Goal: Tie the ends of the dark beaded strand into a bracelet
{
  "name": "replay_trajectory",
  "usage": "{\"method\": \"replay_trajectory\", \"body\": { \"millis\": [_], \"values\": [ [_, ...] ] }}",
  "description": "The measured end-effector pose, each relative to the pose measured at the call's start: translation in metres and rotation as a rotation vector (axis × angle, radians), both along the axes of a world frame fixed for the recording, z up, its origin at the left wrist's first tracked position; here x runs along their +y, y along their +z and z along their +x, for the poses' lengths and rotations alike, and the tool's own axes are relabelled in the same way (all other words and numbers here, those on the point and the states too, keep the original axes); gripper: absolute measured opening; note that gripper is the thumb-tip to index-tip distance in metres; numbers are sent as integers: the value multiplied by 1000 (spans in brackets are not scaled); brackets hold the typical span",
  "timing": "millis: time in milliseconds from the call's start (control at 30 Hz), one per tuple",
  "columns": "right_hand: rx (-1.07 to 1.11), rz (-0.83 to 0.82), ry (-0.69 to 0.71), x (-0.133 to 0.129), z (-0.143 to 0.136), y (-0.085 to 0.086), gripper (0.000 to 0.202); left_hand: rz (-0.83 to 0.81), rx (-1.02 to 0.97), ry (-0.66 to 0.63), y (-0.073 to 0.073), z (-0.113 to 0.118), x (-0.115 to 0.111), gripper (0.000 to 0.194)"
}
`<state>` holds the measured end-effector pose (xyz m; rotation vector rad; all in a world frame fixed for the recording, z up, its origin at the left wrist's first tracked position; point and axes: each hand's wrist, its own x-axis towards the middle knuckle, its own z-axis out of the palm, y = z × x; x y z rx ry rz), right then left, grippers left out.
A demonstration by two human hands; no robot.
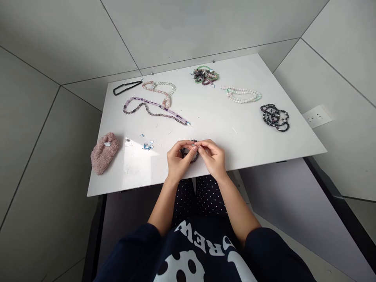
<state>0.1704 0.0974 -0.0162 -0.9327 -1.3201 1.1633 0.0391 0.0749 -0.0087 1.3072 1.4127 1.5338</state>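
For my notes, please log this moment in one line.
left hand: at dark bead loop | right hand: same loop, near left hand | pink fuzzy item: on table

My one camera sits on my head and looks forward and steeply down, over my navy top with white print (217,270), at my bare left hand (178,157) and bare right hand (213,157), near and central. Its wide view takes in every corner of the glossy white rectangular tabletop (249,129) and, beyond, the grey panelled walls (205,23).
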Motion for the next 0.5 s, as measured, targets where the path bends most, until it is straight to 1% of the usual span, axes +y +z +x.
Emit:
{"method": "replay_trajectory", "body": {
  "millis": [200, 367, 500],
  "values": [
    [14, -9, 15, -1, 0, 1, 13, 25, -13, 62, 0, -1, 0, 12],
    [-2, 0, 32, 0, 0, 1, 14, 40, 44, 42, 0, -2, 0, 19],
    [-12, 17, 33, 1, 1, 0, 12, 41, 87, 21, 1, -3, 0, 15]
  ]
}}
